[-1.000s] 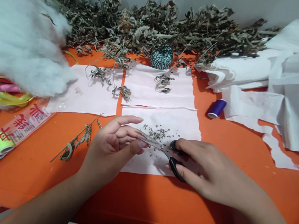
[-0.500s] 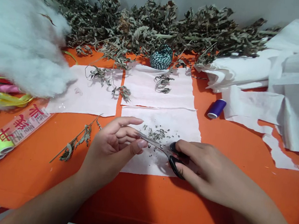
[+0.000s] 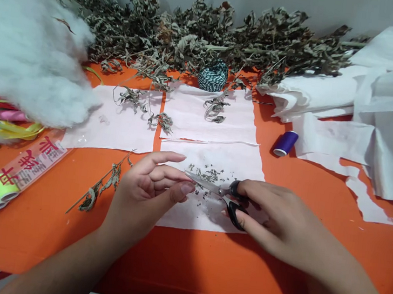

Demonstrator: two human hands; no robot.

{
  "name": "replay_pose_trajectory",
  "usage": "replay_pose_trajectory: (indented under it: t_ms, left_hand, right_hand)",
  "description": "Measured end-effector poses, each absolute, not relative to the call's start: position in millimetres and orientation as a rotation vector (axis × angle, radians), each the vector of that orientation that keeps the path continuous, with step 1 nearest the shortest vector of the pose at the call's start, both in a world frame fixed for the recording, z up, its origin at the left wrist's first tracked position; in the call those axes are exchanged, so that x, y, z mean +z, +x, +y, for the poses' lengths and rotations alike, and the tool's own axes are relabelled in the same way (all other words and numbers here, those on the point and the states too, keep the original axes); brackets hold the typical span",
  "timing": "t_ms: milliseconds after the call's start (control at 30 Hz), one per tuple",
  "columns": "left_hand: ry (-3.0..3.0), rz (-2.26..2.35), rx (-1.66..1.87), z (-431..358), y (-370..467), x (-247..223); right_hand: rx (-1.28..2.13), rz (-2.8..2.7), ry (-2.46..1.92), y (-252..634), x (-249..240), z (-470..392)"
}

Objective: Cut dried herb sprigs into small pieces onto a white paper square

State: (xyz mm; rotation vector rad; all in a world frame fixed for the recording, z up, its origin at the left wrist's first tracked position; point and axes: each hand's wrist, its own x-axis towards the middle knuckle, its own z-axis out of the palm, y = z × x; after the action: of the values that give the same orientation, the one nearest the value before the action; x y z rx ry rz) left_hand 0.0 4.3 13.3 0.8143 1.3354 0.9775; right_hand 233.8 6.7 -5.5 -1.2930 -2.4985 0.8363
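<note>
My right hand [image 3: 276, 216] grips a pair of scissors [image 3: 208, 184] by its black handles, with the thumb in the lower loop. The silver blades point left and lie at the fingertips of my left hand [image 3: 146, 191]. There the thumb and a finger are brought together, the index finger sticking out above; whatever they pinch is too small to make out. Below the blades, small bits of dried leaf [image 3: 211, 172] are scattered over a white cloth piece [image 3: 178, 217]. A dried leafy sprig [image 3: 113, 175] rests on the table left of my left hand.
Dried leafy stems [image 3: 207, 40] line the back, with a ball of green-and-white cord [image 3: 213, 75] before them. White stuffing [image 3: 34, 55] and packaged thread spools [image 3: 2, 187] sit left. A purple spool [image 3: 285, 143] and white cloth [image 3: 334, 138] occupy the right of the orange table [image 3: 170, 261].
The scissors have shifted slightly to the right with my right hand, their blades now a little more apart and their tip slightly higher. My left hand has barely moved.
</note>
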Motion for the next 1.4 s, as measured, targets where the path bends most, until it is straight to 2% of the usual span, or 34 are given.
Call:
replay_pose_trajectory:
  t_ms: [233, 700, 1400]
  left_hand:
    - [0.765, 1.358, 0.976, 4.1, 3.8, 17.5]
    - [0.69, 1.252, 1.004, 4.7, -0.7, 14.9]
    - [0.863, 1.328, 0.99, 1.1, 0.1, 15.8]
  right_hand:
    - [0.647, -2.497, -1.375, 234.8, -9.8, 7.6]
    - [0.726, -2.47, -1.31, 235.8, -9.9, 6.7]
    - [0.768, -2.518, -1.347, 229.3, -4.7, 6.1]
